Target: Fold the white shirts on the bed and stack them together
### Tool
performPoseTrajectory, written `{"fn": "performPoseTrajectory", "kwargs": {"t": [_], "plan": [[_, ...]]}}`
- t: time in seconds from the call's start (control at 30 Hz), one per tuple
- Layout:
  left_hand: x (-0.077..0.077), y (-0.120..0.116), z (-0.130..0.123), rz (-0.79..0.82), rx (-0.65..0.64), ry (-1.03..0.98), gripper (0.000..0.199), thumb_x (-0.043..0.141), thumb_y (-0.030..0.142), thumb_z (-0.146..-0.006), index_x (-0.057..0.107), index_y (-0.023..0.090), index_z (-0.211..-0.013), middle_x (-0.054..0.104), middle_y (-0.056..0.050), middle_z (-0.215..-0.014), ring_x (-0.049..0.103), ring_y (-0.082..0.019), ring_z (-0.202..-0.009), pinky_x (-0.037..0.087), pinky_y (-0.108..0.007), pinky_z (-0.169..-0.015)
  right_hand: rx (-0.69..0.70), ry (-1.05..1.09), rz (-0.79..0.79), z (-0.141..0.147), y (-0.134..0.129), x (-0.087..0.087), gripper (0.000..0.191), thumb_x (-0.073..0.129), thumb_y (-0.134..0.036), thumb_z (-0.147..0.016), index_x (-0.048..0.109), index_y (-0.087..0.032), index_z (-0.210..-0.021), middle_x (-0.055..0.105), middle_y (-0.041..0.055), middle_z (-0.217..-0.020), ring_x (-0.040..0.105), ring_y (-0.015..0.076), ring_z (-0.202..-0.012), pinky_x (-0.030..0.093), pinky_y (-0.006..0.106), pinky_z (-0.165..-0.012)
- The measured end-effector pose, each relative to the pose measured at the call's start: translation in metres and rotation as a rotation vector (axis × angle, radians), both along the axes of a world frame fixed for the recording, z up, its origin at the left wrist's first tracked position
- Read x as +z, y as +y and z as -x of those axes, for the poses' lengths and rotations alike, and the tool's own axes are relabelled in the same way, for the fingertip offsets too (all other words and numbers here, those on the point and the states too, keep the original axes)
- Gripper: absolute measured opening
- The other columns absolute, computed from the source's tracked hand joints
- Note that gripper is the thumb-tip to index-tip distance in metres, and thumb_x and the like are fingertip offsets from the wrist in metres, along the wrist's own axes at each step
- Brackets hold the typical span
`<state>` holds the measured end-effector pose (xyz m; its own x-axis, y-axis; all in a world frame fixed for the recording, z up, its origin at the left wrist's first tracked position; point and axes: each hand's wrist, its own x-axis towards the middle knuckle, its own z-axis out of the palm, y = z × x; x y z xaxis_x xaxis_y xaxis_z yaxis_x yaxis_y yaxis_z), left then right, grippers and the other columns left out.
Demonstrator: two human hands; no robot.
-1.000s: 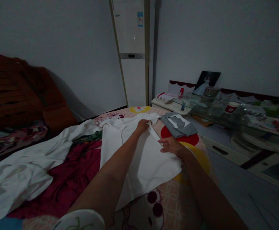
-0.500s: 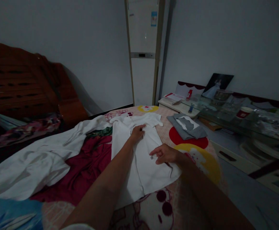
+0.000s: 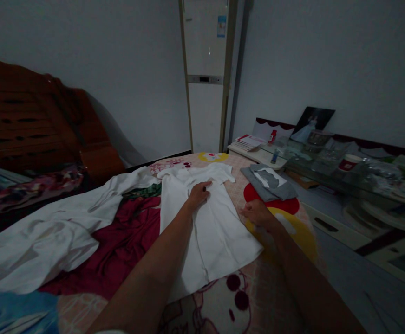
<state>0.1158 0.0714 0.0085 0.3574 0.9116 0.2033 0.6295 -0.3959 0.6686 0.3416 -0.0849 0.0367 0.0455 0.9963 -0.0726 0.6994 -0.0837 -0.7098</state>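
Observation:
A white short-sleeved T-shirt [image 3: 219,236] lies spread out, its collar end away from me and its hem towards me. My left hand [image 3: 199,195] is on the shirt's upper part below the collar, with fingers closed on the cloth; a long crease runs from there towards the hem. Beside the shirt's right edge is my right hand [image 3: 258,214], over the patterned bed cover [image 3: 268,287]. Its fingers are bent and somewhat blurred, so I cannot make out whether they touch the shirt's edge.
Left of the shirt lie a rumpled white garment [image 3: 59,232] and a dark red cloth [image 3: 133,241]. A folded grey garment [image 3: 268,183] sits at the far right of the cover. Beyond it stands a glass-topped cabinet [image 3: 314,162] with a paper cup [image 3: 349,162].
My right hand has moved from the middle of the shirt outwards to the right, beyond its edge. The shirt's right side now lies flatter. My left hand has stayed in place.

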Motion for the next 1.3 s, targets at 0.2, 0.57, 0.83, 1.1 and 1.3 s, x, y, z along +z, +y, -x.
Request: {"fn": "performPoseTrajectory", "kwargs": {"t": [0.2, 0.57, 0.83, 1.1, 1.3], "plan": [[-0.002, 0.0, 0.0, -0.023, -0.016, 0.016, 0.061, 0.057, 0.009, -0.07, 0.063, 0.016, -0.13, 0.068, -0.008, -0.12, 0.063, -0.021, -0.102, 0.048, -0.031, -0.095, 0.265, 0.164, 0.37, -0.015, -0.02, 0.006, 0.029, 0.071, -0.039, -0.067, 0.054, -0.018, -0.056, 0.053, -0.004, -0.043, 0.045, 0.0088, -0.036, 0.03, 0.02, -0.036], [0.0, 0.0, -0.002, -0.014, -0.019, 0.038, 0.062, 0.057, 0.008, -0.07, 0.062, 0.014, -0.131, 0.067, -0.009, -0.122, 0.062, -0.022, -0.106, 0.046, -0.031, -0.099, -0.031, -0.125, -0.035, 0.01, 0.005, -0.013, 0.023, 0.063, -0.035, -0.08, 0.063, -0.016, -0.066, 0.064, 0.003, -0.062, 0.053, 0.011, -0.054, 0.033, 0.022, -0.048], [-0.002, 0.001, 0.0, -0.01, -0.005, 0.005, 0.063, 0.058, 0.008, -0.067, 0.064, 0.017, -0.13, 0.069, -0.006, -0.12, 0.062, -0.021, -0.104, 0.047, -0.031, -0.098, -0.109, -0.311, -0.091, 0.024, 0.018, -0.012, 0.01, 0.06, -0.017, -0.074, 0.07, -0.015, -0.073, 0.071, 0.0079, -0.075, 0.061, 0.0164, -0.069, 0.038, 0.025, -0.06], [-0.005, 0.001, 0.001, -0.027, -0.021, -0.019, 0.063, 0.059, 0.009, -0.069, 0.062, 0.017, -0.131, 0.066, -0.007, -0.127, 0.059, -0.024, -0.115, 0.044, -0.034, -0.104, -0.101, -0.003, 0.111, 0.005, -0.003, -0.001, 0.023, 0.055, -0.026, -0.081, 0.057, -0.018, -0.059, 0.061, 0.0034, -0.052, 0.053, 0.0119, -0.041, 0.035, 0.022, -0.041], [-0.007, 0.004, 0.001, -0.022, -0.016, 0.001, 0.062, 0.06, 0.01, -0.07, 0.061, 0.013, -0.132, 0.065, -0.01, -0.127, 0.062, -0.023, -0.108, 0.046, -0.033, -0.101, 0.274, 0.044, 0.406, -0.011, -0.034, 0.017, 0.033, 0.065, -0.037, -0.074, 0.053, -0.018, -0.05, 0.054, -0.0009, -0.041, 0.047, 0.0095, -0.034, 0.033, 0.019, -0.034]]}}
